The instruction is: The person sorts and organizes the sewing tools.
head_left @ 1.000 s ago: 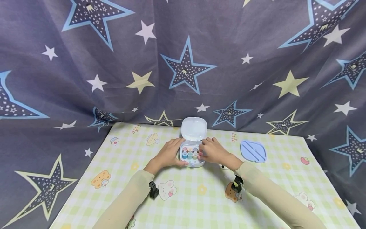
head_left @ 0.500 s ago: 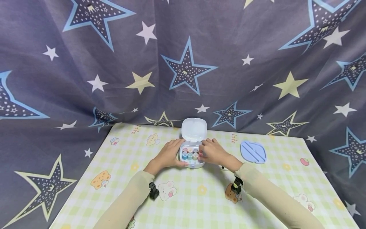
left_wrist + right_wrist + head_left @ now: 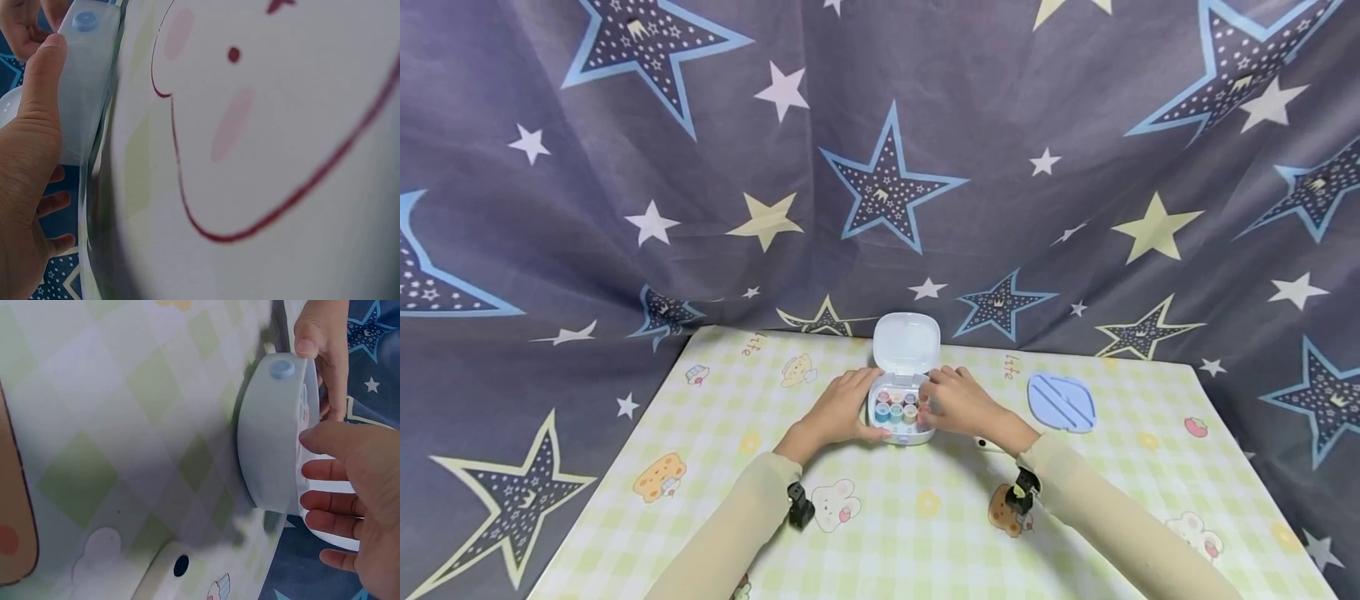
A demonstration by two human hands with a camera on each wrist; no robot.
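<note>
A small white case (image 3: pixel 901 435) stands on the table, its lid (image 3: pixel 907 343) raised at the back. Inside sit several small round thread spools (image 3: pixel 897 412) in blue, teal, cream and pinkish tones. My left hand (image 3: pixel 842 408) grips the case's left side, thumb at the front wall near a blue button (image 3: pixel 282 369) and fingers behind. At the right end, my right hand (image 3: pixel 958 402) reaches in from above; its thumb and curled fingers pinch at a spool that they mostly hide. In the right wrist view, the fingertips (image 3: pixel 312 469) are right at the rim.
A light blue tray with diagonal bars (image 3: pixel 1062 403) lies right of the case. Beneath my right forearm, a white flat item with a black dot (image 3: pixel 164 569) is partly hidden. A star-patterned curtain (image 3: pixel 880 275) hangs behind the checked table (image 3: pixel 880 542).
Both hands stay at the case, nearly still. The right fingers shift slightly at its right end. The whole head view has moved a little.
</note>
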